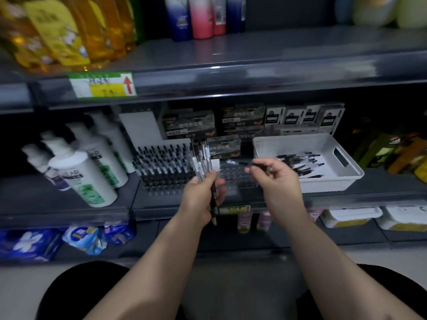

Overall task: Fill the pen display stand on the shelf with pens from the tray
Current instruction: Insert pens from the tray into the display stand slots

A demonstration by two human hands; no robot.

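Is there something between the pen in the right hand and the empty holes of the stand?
Nothing visible. The right hand holds the pen level above the empty holes of the stand. The left hand, gripping a bundle of pens, is at their left edge, not across them.

Shelf is showing dark grey. Tray is showing white, a dotted grid patterning its left wall. Pens are showing black and clear; stand is showing clear. Bottles are showing white with green labels. Tag is showing green, white and yellow, with a red arrow. Packs are showing blue with white flowers.
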